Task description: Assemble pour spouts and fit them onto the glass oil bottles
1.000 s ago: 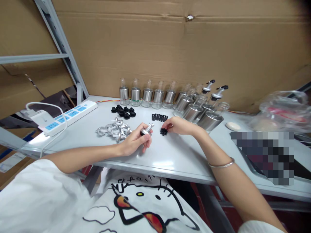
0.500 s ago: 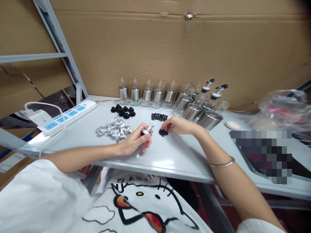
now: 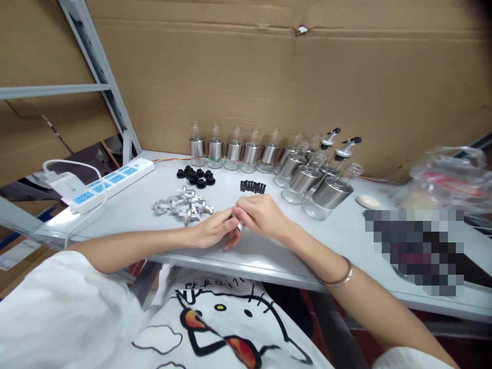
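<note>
My left hand (image 3: 217, 229) is closed around a silver pourer spout (image 3: 240, 226), of which only a small part shows. Over it lies my right hand (image 3: 263, 215), its fingers pinched at the spout; whatever they hold is hidden. To the left lies a pile of silver spouts (image 3: 186, 205). Black ringed stoppers (image 3: 196, 177) are grouped behind that pile. A row of small black caps (image 3: 252, 186) lies just beyond my right hand.
Glass bottles with steel sleeves (image 3: 234, 150) line the back, two at the right topped with pourers (image 3: 344, 148). A white power strip (image 3: 111, 184) lies left. On the right are a white oval object (image 3: 368, 201) and plastic bags (image 3: 446, 179).
My right hand has moved left and toward me, from the small black parts to the spout in my left hand. It now covers most of the spout.
</note>
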The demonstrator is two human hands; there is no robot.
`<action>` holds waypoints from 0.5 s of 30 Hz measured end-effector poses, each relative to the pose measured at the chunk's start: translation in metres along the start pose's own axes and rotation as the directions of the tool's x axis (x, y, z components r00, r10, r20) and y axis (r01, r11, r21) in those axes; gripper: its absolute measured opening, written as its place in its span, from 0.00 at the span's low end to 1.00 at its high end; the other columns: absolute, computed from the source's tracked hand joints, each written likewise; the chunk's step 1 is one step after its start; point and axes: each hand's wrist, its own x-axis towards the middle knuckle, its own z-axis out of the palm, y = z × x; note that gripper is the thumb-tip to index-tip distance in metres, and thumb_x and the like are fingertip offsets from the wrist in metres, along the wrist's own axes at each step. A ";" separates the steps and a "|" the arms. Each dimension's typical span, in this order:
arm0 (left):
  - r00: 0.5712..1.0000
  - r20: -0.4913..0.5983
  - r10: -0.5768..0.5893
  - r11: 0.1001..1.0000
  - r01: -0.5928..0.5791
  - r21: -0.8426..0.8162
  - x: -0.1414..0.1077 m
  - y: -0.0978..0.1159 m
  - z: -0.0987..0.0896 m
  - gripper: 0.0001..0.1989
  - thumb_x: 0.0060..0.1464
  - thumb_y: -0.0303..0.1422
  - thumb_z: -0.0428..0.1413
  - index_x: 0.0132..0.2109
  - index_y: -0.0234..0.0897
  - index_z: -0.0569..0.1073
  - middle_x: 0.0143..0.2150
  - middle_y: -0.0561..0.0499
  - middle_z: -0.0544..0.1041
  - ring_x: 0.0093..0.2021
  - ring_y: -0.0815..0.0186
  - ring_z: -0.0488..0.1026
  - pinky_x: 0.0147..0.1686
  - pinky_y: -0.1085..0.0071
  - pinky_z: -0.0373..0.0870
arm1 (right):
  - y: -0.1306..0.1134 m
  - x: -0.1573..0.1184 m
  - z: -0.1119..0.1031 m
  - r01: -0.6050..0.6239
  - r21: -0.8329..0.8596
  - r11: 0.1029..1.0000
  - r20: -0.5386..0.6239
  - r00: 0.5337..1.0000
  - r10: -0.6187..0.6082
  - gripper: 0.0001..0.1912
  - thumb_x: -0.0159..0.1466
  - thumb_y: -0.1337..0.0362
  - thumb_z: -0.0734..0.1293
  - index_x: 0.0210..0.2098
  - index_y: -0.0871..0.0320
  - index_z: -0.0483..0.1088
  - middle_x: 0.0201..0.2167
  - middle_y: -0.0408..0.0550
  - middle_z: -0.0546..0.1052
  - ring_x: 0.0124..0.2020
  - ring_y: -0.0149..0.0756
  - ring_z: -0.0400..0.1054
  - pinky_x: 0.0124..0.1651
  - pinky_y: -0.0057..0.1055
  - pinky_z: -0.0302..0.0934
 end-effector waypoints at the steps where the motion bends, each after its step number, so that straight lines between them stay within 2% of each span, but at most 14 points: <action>1: 1.000 0.012 0.012 1.000 -0.012 0.007 0.000 0.000 0.000 0.28 0.55 0.59 0.43 0.41 0.35 0.61 0.25 0.55 0.69 0.19 0.73 0.66 0.20 0.75 0.63 | -0.002 0.000 0.000 0.013 -0.057 0.998 -0.031 0.999 -0.015 0.21 0.68 0.58 0.49 0.19 0.56 0.53 0.16 0.42 0.59 0.18 0.29 0.47 0.26 0.30 0.43; 3: 0.999 -0.012 0.036 0.999 -0.035 0.024 0.000 0.001 0.000 0.28 0.55 0.59 0.44 0.42 0.36 0.60 0.26 0.55 0.69 0.18 0.74 0.66 0.20 0.76 0.61 | -0.002 -0.001 0.000 0.025 -0.125 0.992 -0.087 0.996 -0.037 0.22 0.68 0.58 0.50 0.18 0.56 0.51 0.14 0.41 0.56 0.17 0.29 0.44 0.25 0.30 0.41; 7: 0.982 -0.168 0.080 0.994 -0.066 0.084 0.000 0.005 0.003 0.23 0.56 0.55 0.47 0.39 0.37 0.59 0.24 0.59 0.65 0.17 0.76 0.60 0.18 0.79 0.55 | 0.001 -0.002 -0.001 0.027 -0.132 0.991 -0.160 0.986 -0.048 0.24 0.68 0.57 0.49 0.17 0.57 0.50 0.12 0.41 0.54 0.15 0.28 0.43 0.25 0.30 0.42; 9: 0.968 -0.219 0.121 0.987 -0.094 0.130 0.000 0.007 0.002 0.21 0.58 0.54 0.46 0.39 0.38 0.58 0.26 0.59 0.64 0.18 0.77 0.60 0.19 0.78 0.56 | 0.001 -0.003 -0.001 0.005 -0.122 0.993 -0.188 0.982 -0.028 0.26 0.69 0.56 0.48 0.16 0.57 0.51 0.11 0.42 0.56 0.15 0.28 0.43 0.25 0.30 0.42; 11: 0.948 -0.248 0.197 0.957 -0.132 0.258 0.000 0.007 -0.001 0.21 0.58 0.53 0.46 0.41 0.39 0.58 0.28 0.58 0.64 0.19 0.76 0.60 0.21 0.77 0.59 | -0.001 -0.003 0.000 -0.043 -0.113 0.993 -0.214 0.977 0.018 0.28 0.69 0.55 0.47 0.15 0.57 0.53 0.12 0.43 0.58 0.14 0.28 0.44 0.25 0.31 0.42; 13: 0.932 -0.217 0.290 0.861 -0.156 0.484 0.000 0.008 -0.008 0.21 0.56 0.52 0.50 0.40 0.39 0.58 0.28 0.58 0.65 0.20 0.75 0.60 0.22 0.76 0.59 | -0.002 -0.003 0.002 -0.095 -0.098 0.991 -0.241 0.968 0.068 0.30 0.70 0.53 0.45 0.15 0.57 0.54 0.11 0.43 0.58 0.14 0.27 0.44 0.24 0.31 0.41; 15: 0.915 -0.129 0.383 0.672 -0.180 0.719 0.001 0.010 -0.016 0.19 0.56 0.50 0.52 0.38 0.38 0.60 0.25 0.58 0.66 0.19 0.74 0.61 0.23 0.76 0.58 | -0.002 -0.003 0.005 -0.123 -0.069 0.990 -0.281 0.955 0.099 0.33 0.71 0.52 0.44 0.13 0.57 0.53 0.10 0.42 0.55 0.13 0.27 0.45 0.23 0.30 0.41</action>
